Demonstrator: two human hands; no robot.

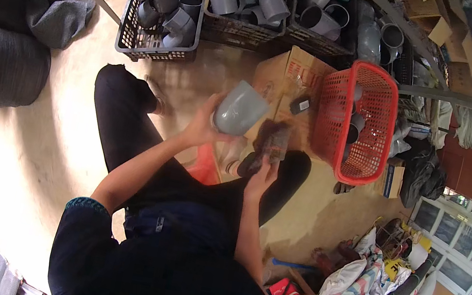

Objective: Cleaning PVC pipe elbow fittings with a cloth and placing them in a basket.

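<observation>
My left hand (204, 125) grips a grey plastic pipe fitting (242, 108) at its lower left side, above my lap. My right hand (263, 173) is closed on the end of a blurred dark brush or similar tool (272, 142), just right of the fitting and not touching it. Beneath my hands, a red object (205, 166) shows between my legs. Beyond the tool stands a cardboard box (301, 71) with a small black item (300, 105) bearing a white label on it.
A red plastic basket (347, 120) with grey fittings leans at the box's right. Black crates (155, 55) of grey pipe elbows line the far side. Rolls of dark mesh (3, 68) lie at the left. Striped sacks (362, 288) are heaped at the lower right.
</observation>
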